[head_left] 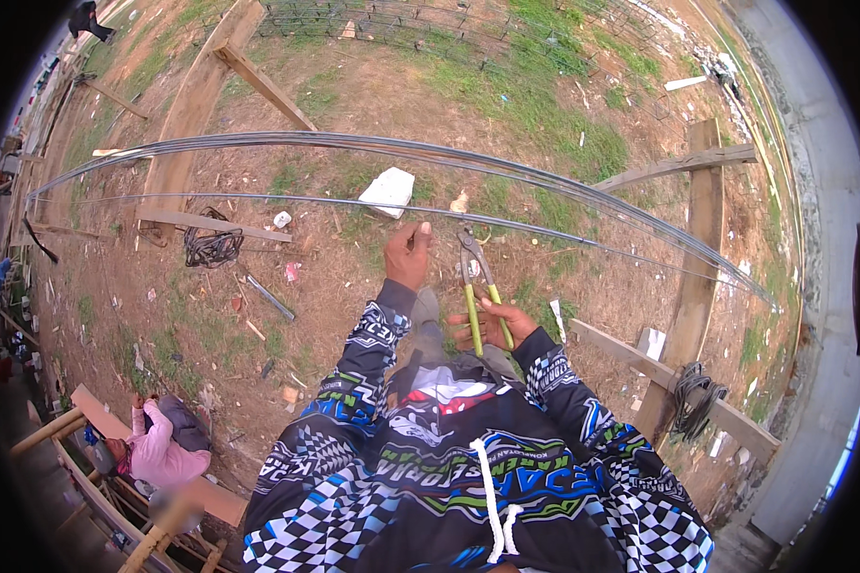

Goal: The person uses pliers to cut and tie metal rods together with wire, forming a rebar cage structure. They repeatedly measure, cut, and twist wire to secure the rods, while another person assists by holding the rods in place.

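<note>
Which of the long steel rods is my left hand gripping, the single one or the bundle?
The single thin rod nearest you; the left hand grips it, while the thicker bundle runs farther away.

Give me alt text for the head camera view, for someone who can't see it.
Seen from above, a person's left hand grips a thin steel rod while the right hand holds green-handled pincers up to it. A bundle of long rods rests across wooden trestles over patchy dirt and grass. Another person in pink crouches at lower left.

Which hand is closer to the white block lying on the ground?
Left. The left hand grips the rod just below the white block; the right hand holds pliers, lower and farther right.
</note>
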Demonstrator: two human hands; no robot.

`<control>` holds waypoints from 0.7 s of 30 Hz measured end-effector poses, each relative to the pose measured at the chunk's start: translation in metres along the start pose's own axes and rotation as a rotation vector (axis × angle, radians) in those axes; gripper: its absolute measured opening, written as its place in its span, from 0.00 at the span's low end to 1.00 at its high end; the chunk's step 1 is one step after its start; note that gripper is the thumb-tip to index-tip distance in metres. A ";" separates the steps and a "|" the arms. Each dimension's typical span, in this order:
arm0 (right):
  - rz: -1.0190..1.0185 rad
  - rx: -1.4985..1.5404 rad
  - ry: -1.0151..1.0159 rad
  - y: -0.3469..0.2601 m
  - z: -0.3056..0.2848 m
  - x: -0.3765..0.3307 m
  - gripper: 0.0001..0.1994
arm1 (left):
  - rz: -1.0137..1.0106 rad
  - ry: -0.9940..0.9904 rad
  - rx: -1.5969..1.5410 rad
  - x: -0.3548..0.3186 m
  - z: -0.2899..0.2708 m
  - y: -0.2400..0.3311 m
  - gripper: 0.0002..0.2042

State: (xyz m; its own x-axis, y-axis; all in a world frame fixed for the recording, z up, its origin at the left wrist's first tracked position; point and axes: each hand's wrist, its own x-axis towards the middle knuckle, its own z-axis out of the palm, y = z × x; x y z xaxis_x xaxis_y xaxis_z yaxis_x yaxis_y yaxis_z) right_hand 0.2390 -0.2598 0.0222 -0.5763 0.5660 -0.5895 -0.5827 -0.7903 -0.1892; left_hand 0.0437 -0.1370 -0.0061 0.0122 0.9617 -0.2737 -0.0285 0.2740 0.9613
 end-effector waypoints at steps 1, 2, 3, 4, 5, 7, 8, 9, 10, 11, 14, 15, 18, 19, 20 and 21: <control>-0.026 -0.121 0.073 0.005 -0.007 0.000 0.30 | -0.227 0.037 -0.262 -0.002 0.011 -0.003 0.13; -0.054 -0.243 0.145 0.010 -0.017 0.002 0.30 | -0.116 0.051 -0.137 -0.007 0.023 -0.006 0.12; -0.079 -0.367 0.216 0.013 -0.030 0.005 0.30 | -0.008 0.072 -0.012 -0.016 0.039 -0.008 0.12; -0.077 -0.444 0.285 0.016 -0.043 0.006 0.28 | 0.099 0.077 0.117 -0.022 0.049 -0.008 0.12; -0.077 -0.519 0.355 0.018 -0.057 0.007 0.25 | 0.235 -0.097 0.436 -0.022 0.053 -0.006 0.12; -0.088 -0.654 0.522 0.021 -0.087 -0.006 0.21 | 0.519 -0.475 1.059 -0.020 0.068 -0.004 0.12; -0.091 -0.636 0.553 0.027 -0.100 -0.013 0.19 | 0.466 -0.283 0.940 -0.023 0.063 -0.005 0.12; -0.118 -0.609 0.602 0.029 -0.110 -0.021 0.18 | 0.428 -0.120 0.803 -0.017 0.052 -0.006 0.12; -0.157 -0.574 0.664 0.027 -0.122 -0.034 0.16 | 0.385 0.019 0.652 -0.008 0.044 -0.007 0.12; -0.223 -0.633 0.708 0.023 -0.137 -0.050 0.16 | 0.355 0.119 0.560 -0.008 0.032 -0.009 0.13; -0.496 -0.707 0.868 0.025 -0.175 -0.099 0.16 | 0.445 0.253 0.300 -0.022 0.056 -0.033 0.15; -0.677 -0.662 0.930 0.026 -0.182 -0.115 0.15 | 0.456 0.275 0.329 -0.034 0.067 -0.019 0.15; -0.962 -0.365 0.967 0.004 -0.231 -0.158 0.07 | 0.490 -0.526 0.853 -0.059 0.104 -0.002 0.11; -0.804 -0.275 1.012 -0.011 -0.241 -0.186 0.08 | 0.439 -0.491 0.921 -0.055 0.113 -0.006 0.11; -0.995 -0.177 1.078 -0.018 -0.264 -0.205 0.06 | 0.471 -0.324 0.707 -0.047 0.124 -0.006 0.12; -1.106 -0.150 1.170 -0.029 -0.279 -0.223 0.08 | 0.412 -0.124 0.636 -0.056 0.131 0.024 0.12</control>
State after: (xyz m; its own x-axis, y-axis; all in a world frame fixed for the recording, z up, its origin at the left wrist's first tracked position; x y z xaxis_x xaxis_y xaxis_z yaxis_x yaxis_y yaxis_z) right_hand 0.5437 -0.4287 -0.0600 0.8367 0.4203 -0.3512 -0.2959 -0.1926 -0.9356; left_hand 0.1728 -0.1850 0.0364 0.2381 0.9679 0.0801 0.5247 -0.1976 0.8281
